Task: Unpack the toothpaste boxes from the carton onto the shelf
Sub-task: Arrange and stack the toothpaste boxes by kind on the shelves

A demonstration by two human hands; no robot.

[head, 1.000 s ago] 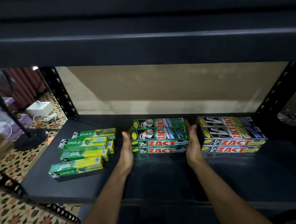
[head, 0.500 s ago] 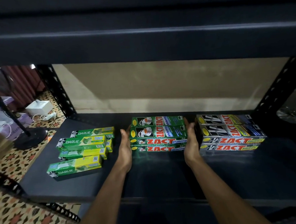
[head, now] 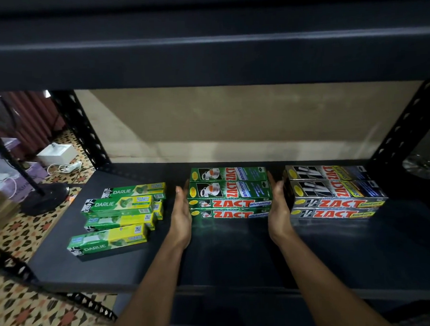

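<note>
The green ZACT stack (head: 229,194) sits on the shelf (head: 238,256) at my 12 o'clock, four toothpaste boxes laid two wide and two high, with their long faces towards me. My left hand (head: 181,214) lies flat against its 9 o'clock end and my right hand (head: 278,209) against its 3 o'clock end, fingers straight, gripping nothing, only pressing inwards. I judge these boxes light and fairly stiff along their length, but thin card that would dent if I pinched a broad face. Their print looks glossy, so the loose boxes may slide over each other. The ends are the strongest place to press, and an even squeeze from both sides should keep the four together. The silver ZACT stack (head: 335,194) stands just beside my right hand at 2 o'clock, leaving a narrow gap for my fingers, so a careless push that way could knock it. The DARLIE boxes (head: 122,212) lie at 10 o'clock in a looser, staggered pile, near my left hand but apart from it. The shelf board above (head: 203,51) hangs low over everything, so I cannot lift high. The carton is not in view.
</note>
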